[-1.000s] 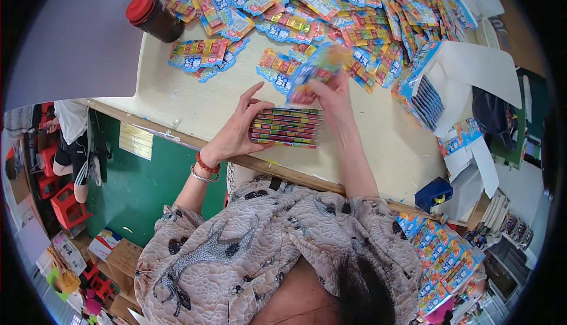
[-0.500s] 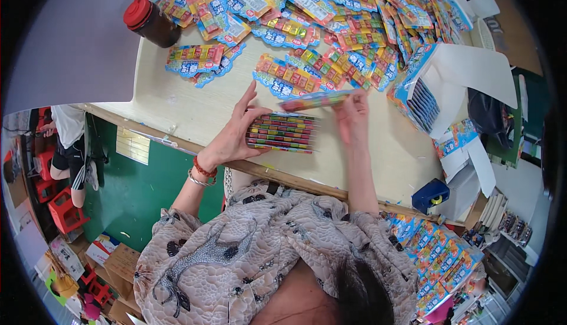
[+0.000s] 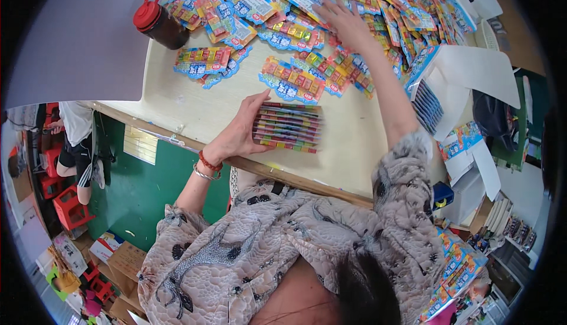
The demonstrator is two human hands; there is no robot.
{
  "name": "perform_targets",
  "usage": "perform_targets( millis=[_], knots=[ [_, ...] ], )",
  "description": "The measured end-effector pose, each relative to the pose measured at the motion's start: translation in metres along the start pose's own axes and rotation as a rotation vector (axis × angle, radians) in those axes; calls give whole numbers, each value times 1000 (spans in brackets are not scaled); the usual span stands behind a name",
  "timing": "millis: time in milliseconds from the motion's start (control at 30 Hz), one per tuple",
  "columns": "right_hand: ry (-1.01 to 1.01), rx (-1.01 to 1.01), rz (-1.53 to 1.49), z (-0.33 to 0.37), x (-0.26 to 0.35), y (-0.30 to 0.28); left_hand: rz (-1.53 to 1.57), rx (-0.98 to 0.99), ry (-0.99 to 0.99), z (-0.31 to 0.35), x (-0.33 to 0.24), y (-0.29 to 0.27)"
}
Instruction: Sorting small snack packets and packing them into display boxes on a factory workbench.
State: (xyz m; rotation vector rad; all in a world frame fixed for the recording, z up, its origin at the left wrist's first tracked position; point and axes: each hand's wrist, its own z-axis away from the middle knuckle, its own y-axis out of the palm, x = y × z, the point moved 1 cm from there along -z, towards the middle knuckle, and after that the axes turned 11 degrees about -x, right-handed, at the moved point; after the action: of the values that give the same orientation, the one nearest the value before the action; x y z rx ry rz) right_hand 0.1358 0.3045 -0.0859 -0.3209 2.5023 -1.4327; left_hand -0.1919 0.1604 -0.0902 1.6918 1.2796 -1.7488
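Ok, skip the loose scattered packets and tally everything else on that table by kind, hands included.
hands: 2, the left hand and the right hand
stack of packets: 1
dark bottle with red lid: 1
open white box: 1
total: 5

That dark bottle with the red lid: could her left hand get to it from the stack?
Probably yes. The left hand rests against the stack of packets, and only bare tabletop and some flat packets lie toward the bottle.
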Motion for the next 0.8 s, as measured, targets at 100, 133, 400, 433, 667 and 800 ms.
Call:
perform_targets(
  millis=[100,133,400,433,667,800],
  knots=[
    [-157,-1,-86,-4,-16,-3,-77,74,17,-6,-7,-2],
    [-164,6,-104,-7,-5,-14,-78,66,-2,-3,-7,-4],
    [-50,314,-212,30,95,-150,148,73,-63,12,17,-1],
    [-57,359,-321,33,102,-144,196,86,-86,9,13,2],
    [259,432,-856,45,147,-72,30,-38,-70,11,3,11],
    [258,538,-918,46,150,-88,68,-77,35,8,16,15]
  ],
)
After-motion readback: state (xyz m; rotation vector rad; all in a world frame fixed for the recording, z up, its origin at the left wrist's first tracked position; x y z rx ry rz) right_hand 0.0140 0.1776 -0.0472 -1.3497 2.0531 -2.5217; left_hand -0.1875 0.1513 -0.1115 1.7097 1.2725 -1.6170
